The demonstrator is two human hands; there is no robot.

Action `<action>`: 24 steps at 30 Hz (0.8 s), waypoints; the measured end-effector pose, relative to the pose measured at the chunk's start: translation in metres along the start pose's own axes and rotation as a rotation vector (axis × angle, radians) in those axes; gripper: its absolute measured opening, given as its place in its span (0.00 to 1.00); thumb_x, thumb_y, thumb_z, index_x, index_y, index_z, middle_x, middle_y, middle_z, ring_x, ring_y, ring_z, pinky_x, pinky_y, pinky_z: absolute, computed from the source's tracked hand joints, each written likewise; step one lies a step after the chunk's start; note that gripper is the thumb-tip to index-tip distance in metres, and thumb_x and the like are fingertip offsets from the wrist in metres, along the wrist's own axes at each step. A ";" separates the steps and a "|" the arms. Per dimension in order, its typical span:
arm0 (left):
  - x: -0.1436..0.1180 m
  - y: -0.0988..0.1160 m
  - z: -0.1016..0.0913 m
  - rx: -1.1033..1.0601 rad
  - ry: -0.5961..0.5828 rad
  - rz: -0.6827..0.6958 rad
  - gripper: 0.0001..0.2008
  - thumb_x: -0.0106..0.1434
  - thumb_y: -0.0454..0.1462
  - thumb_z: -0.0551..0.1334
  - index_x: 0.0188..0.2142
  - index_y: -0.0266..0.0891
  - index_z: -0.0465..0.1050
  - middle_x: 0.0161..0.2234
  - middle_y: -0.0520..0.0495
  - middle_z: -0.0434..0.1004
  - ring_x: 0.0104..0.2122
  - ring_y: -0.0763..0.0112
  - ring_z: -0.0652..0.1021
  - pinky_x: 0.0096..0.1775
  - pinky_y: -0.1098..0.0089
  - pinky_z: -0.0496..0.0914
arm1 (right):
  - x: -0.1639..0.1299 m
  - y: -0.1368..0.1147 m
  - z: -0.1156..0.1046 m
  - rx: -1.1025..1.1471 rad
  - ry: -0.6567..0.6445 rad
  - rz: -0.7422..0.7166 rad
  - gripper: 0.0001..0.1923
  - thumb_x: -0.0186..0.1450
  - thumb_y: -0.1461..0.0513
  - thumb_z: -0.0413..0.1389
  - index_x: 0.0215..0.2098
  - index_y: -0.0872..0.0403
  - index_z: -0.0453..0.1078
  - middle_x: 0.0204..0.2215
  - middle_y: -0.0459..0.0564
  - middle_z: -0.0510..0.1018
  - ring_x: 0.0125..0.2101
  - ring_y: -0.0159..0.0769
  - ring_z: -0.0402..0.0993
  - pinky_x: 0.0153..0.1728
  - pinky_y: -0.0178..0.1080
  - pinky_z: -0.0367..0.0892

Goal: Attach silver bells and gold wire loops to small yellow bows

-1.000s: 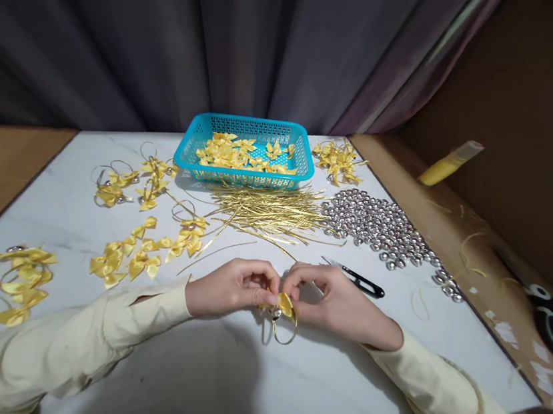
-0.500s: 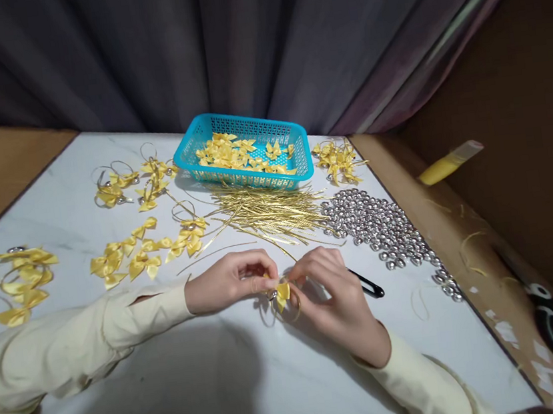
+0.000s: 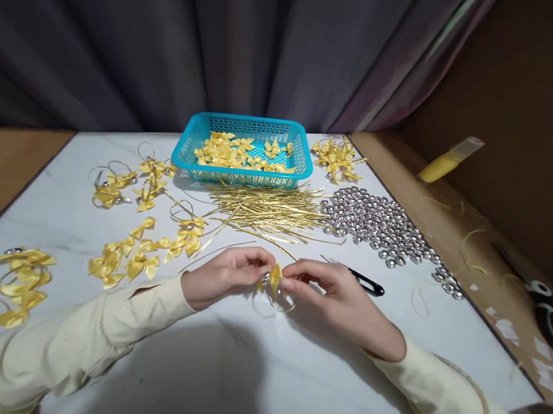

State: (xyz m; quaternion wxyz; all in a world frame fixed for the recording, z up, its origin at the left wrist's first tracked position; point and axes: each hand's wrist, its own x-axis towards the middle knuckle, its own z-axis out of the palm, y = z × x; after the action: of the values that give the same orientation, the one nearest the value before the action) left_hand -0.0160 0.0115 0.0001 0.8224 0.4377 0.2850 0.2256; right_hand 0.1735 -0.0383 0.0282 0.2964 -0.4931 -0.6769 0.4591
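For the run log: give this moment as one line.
left hand: pinching yellow bow | right hand: pinching same bow | gold loop: hanging below | basket: behind

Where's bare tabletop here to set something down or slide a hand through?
Free: the near strip of white table between the two sleeves, and the far left corner beyond the bows with loops. Crowded: from the blue basket through the gold strips to the silver beads, and around both hands.
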 end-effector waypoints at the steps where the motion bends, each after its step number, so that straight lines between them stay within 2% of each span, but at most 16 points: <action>1: 0.000 0.000 0.000 -0.029 -0.016 -0.014 0.18 0.50 0.44 0.69 0.32 0.33 0.70 0.28 0.51 0.68 0.28 0.76 0.67 0.31 0.75 0.59 | -0.001 0.000 0.000 -0.002 0.001 -0.001 0.08 0.63 0.61 0.52 0.30 0.55 0.72 0.23 0.45 0.75 0.24 0.28 0.68 0.27 0.32 0.62; 7: 0.001 -0.002 -0.003 -0.122 -0.115 -0.019 0.15 0.50 0.41 0.70 0.29 0.33 0.69 0.27 0.50 0.66 0.28 0.76 0.65 0.30 0.76 0.58 | -0.005 0.000 -0.002 -0.058 0.025 0.020 0.11 0.64 0.61 0.51 0.28 0.55 0.72 0.17 0.44 0.73 0.19 0.28 0.64 0.23 0.32 0.58; 12: 0.002 -0.005 -0.005 -0.079 -0.117 -0.006 0.15 0.51 0.42 0.69 0.29 0.33 0.68 0.28 0.49 0.65 0.29 0.74 0.64 0.32 0.75 0.58 | -0.005 -0.005 -0.008 -0.046 -0.007 0.093 0.12 0.62 0.59 0.52 0.24 0.56 0.70 0.14 0.44 0.70 0.17 0.28 0.62 0.21 0.33 0.56; 18: 0.000 -0.002 -0.003 -0.026 -0.118 -0.019 0.16 0.51 0.44 0.68 0.28 0.33 0.68 0.28 0.50 0.64 0.28 0.75 0.64 0.31 0.74 0.57 | -0.005 -0.006 -0.013 0.109 -0.101 0.171 0.12 0.62 0.58 0.53 0.25 0.56 0.70 0.14 0.43 0.69 0.17 0.26 0.62 0.20 0.32 0.56; 21: 0.000 0.000 -0.002 0.018 -0.098 -0.010 0.16 0.52 0.44 0.68 0.29 0.33 0.68 0.27 0.51 0.65 0.28 0.76 0.64 0.31 0.74 0.57 | -0.004 0.000 -0.009 0.063 -0.074 0.123 0.09 0.63 0.60 0.52 0.30 0.56 0.69 0.16 0.44 0.70 0.18 0.27 0.63 0.21 0.32 0.57; 24: 0.001 -0.001 -0.002 0.019 -0.078 0.012 0.16 0.53 0.44 0.67 0.29 0.33 0.68 0.27 0.51 0.65 0.28 0.76 0.64 0.32 0.74 0.57 | -0.003 0.005 -0.004 -0.079 0.098 -0.061 0.04 0.62 0.62 0.54 0.35 0.55 0.67 0.27 0.48 0.73 0.26 0.31 0.67 0.28 0.34 0.62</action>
State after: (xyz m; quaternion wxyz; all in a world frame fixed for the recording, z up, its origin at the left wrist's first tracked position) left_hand -0.0164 0.0127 -0.0013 0.8273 0.4555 0.2523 0.2108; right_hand 0.1798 -0.0399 0.0254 0.3234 -0.5053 -0.6939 0.3982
